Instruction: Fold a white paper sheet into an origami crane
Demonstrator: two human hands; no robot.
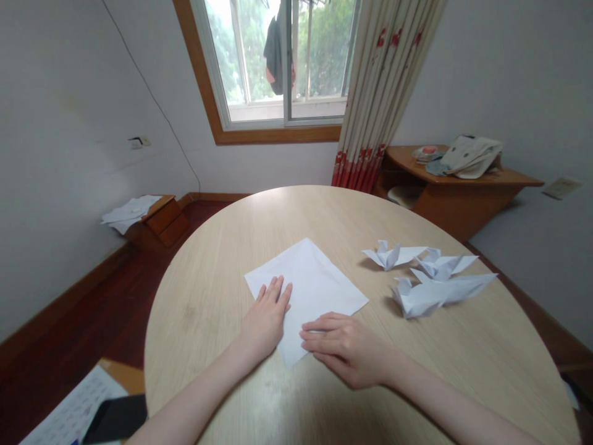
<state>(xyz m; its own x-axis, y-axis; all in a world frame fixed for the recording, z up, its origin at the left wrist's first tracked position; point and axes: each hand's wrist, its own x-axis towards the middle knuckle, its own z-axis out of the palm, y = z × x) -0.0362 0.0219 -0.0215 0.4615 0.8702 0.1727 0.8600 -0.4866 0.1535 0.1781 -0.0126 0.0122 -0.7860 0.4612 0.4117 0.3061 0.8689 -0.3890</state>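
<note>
A white sheet of paper [315,278] lies flat on the round table, turned so that one corner points toward me and another toward the window. My left hand [269,315] rests on its left side, fingers stretched out and lying flat. Along the lower right edge, my right hand [347,346] lies with straight fingers touching the sheet and holds nothing. Beneath both palms, parts of the paper's edges are hidden. Folded paper birds [445,296] stand in a group to the right of the sheet.
The round wooden table [204,259] fills the lower middle. At the lower left are a black phone-like object [115,417] and a printed sheet [74,405]. A brown cabinet [463,204] carrying a cloth bag [475,154] stands back right; a small drawer unit [167,222] stands back left.
</note>
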